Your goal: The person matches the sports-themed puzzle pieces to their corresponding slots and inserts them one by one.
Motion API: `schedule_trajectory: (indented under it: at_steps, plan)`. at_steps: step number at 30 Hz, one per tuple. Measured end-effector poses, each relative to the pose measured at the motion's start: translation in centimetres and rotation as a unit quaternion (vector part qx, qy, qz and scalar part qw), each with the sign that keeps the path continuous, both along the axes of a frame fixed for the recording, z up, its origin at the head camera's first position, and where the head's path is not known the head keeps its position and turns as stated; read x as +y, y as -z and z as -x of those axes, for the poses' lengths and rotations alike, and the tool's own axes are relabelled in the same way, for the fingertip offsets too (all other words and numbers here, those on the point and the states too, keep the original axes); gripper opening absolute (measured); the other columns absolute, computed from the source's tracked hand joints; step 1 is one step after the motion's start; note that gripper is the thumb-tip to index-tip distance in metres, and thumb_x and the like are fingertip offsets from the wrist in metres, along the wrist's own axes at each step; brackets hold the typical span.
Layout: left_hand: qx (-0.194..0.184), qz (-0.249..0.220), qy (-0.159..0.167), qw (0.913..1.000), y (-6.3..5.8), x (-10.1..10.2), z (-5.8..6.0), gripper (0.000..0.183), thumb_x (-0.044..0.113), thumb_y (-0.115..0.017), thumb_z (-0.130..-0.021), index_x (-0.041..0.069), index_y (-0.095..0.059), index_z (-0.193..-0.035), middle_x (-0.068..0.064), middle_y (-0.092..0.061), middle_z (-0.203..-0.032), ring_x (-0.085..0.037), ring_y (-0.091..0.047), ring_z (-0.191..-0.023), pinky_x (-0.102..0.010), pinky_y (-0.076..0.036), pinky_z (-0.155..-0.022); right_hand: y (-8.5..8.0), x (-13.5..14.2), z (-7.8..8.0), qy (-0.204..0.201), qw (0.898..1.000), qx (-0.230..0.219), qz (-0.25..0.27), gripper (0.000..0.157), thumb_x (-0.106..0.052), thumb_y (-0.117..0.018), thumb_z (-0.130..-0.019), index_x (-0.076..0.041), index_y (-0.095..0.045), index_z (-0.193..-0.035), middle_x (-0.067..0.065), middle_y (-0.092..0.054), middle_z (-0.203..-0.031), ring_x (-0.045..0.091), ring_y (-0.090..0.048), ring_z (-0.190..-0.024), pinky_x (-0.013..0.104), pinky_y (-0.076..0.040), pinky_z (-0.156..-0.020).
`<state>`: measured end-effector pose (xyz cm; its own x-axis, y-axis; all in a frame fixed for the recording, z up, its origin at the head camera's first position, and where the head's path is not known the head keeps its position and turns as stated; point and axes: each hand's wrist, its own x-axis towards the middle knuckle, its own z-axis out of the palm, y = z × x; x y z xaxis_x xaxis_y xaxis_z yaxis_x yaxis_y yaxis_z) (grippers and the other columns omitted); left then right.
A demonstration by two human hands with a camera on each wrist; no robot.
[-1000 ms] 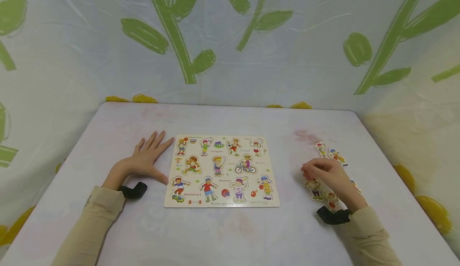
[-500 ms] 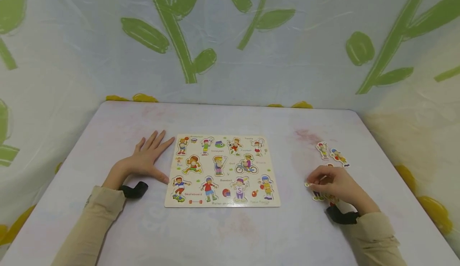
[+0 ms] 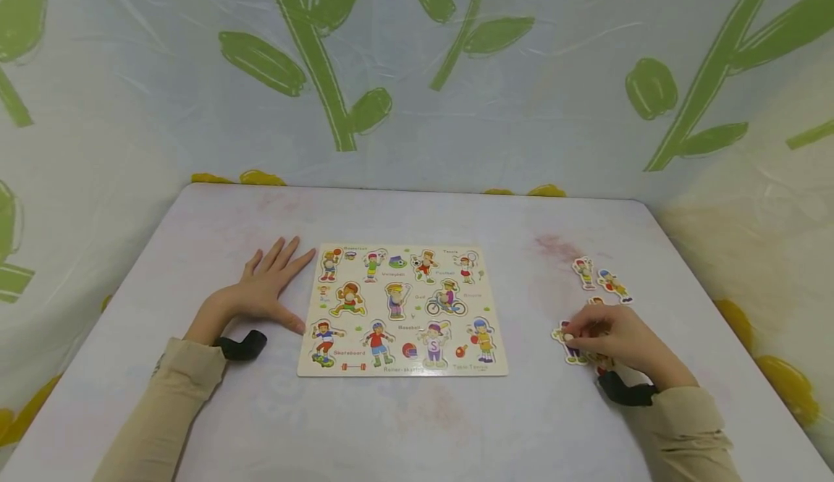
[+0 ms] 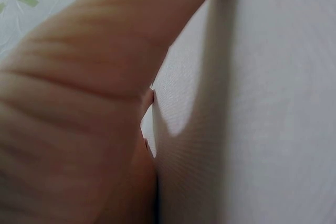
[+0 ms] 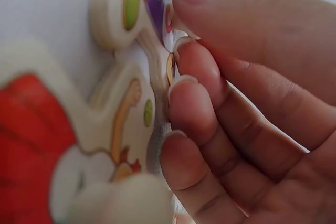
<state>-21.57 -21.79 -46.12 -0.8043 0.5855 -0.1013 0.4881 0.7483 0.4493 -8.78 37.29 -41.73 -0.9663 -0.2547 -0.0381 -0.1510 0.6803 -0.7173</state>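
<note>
In the head view my left hand rests on the table with its fingers spread, thumb tip at the left edge of a wooden puzzle board. Pictures of children at sports cover this board. My right hand pinches the knob of a puzzle piece showing a figure in purple trousers, to the right of the board. The right wrist view shows thumb and forefinger at that piece, the other fingers curled alongside. Another piece in red lies close to the hand, partly covered by it in the head view.
Two more puzzle pieces, one with a figure in green and pink and one in a blue cap, lie beyond my right hand. A further piece peeks out behind the fingers. A flowered sheet hangs behind the table.
My right hand has moved slightly right and toward me, and its thumb and finger have come onto the purple-trousered piece's knob. My left hand and the board have stayed put.
</note>
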Motion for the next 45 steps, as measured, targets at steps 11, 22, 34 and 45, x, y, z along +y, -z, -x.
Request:
schedule_trajectory:
  at_steps: [11, 22, 34, 45]
  plan:
    - [0.008, 0.022, -0.007, 0.9997, 0.5, -0.4, 0.3, 0.139, 0.080, -0.077, -0.054, 0.021, -0.011, -0.161, -0.013, 0.011, -0.165, -0.034, 0.020, -0.149, -0.064, 0.010, -0.112, 0.1, -1.2, 0.3, -0.033, 0.995, 0.088, -0.040, 0.019, -0.003, -0.085, -0.075, -0.015, -0.075, -0.086, -0.008, -0.062, -0.076, 0.005, -0.055, -0.066, 0.022, -0.047, -0.057]
    - [-0.010, 0.023, -0.006, 0.9997, -0.4, 0.1, -0.1, 0.139, 0.080, -0.076, -0.056, 0.018, -0.009, -0.161, -0.014, 0.013, -0.165, -0.035, 0.021, -0.148, -0.062, 0.013, -0.112, 0.0, -2.9, 0.2, -0.027, 0.990, 0.115, -0.075, 0.021, 0.000, -0.082, -0.075, -0.016, -0.075, -0.086, -0.015, -0.059, -0.073, 0.002, -0.056, -0.066, 0.022, -0.048, -0.059]
    - [-0.016, 0.034, -0.009, 0.9993, -0.3, 0.2, 0.1, 0.140, 0.080, -0.077, -0.055, 0.018, -0.010, -0.161, -0.014, 0.014, -0.165, -0.036, 0.021, -0.148, -0.062, 0.014, -0.112, 0.3, -5.1, 0.5, -0.057, 0.985, 0.156, -0.054, 0.024, 0.003, -0.082, -0.075, -0.016, -0.075, -0.089, -0.015, -0.061, -0.076, 0.003, -0.056, -0.067, 0.023, -0.050, -0.060]
    - [-0.002, 0.013, -0.004, 0.9999, -0.2, 0.4, -0.1, 0.138, 0.079, -0.077, -0.056, 0.018, -0.011, -0.161, -0.016, 0.011, -0.165, -0.037, 0.019, -0.148, -0.062, 0.014, -0.112, -1.0, -8.4, 2.1, -0.101, 0.984, 0.137, -0.057, 0.019, -0.002, -0.081, -0.078, -0.017, -0.075, -0.089, -0.015, -0.058, -0.076, 0.007, -0.054, -0.067, 0.023, -0.047, -0.059]
